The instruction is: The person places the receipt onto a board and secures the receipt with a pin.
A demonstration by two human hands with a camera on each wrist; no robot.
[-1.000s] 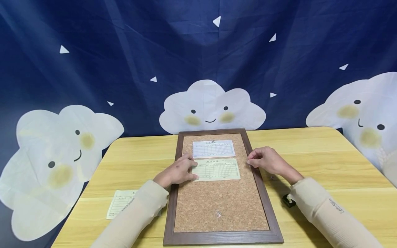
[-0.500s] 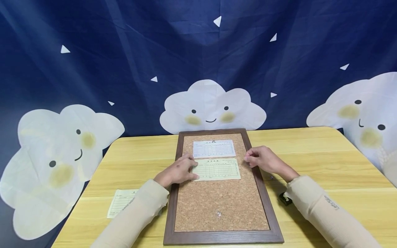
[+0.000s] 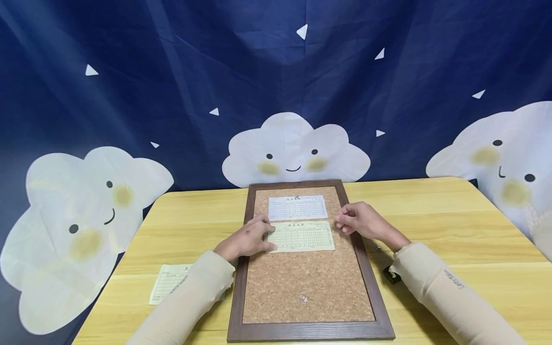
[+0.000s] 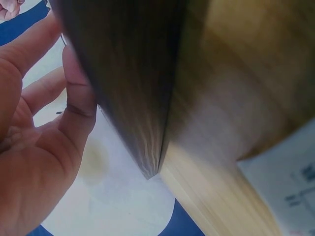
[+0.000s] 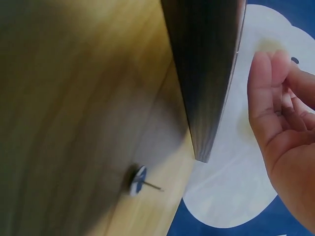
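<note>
A cork board (image 3: 302,273) in a dark brown frame lies on the wooden table. Across it lies a pale yellow printed slip (image 3: 302,239), just below a white printed slip (image 3: 297,209). My left hand (image 3: 247,236) reaches over the frame's left side; its thumb and fingertips rest on the yellow slip's left edge. At the right, my right hand (image 3: 360,220) pinches thumb and forefinger together close to that slip's upper right corner. Something tiny and pale seems to sit at these fingertips, too small to identify. The right wrist view shows this hand (image 5: 285,118) beside the frame.
Another printed slip (image 3: 168,282) lies on the table, partly under the left forearm. A thumbtack (image 5: 139,181) lies point outward right of the board. Near the right sleeve is a small black object (image 3: 391,275). Small clear bits (image 3: 304,298) sit low on the cork.
My right hand has moved left, from over the frame's right side to beside the yellow slip's right edge. The left hand has stayed in place on the slip.
</note>
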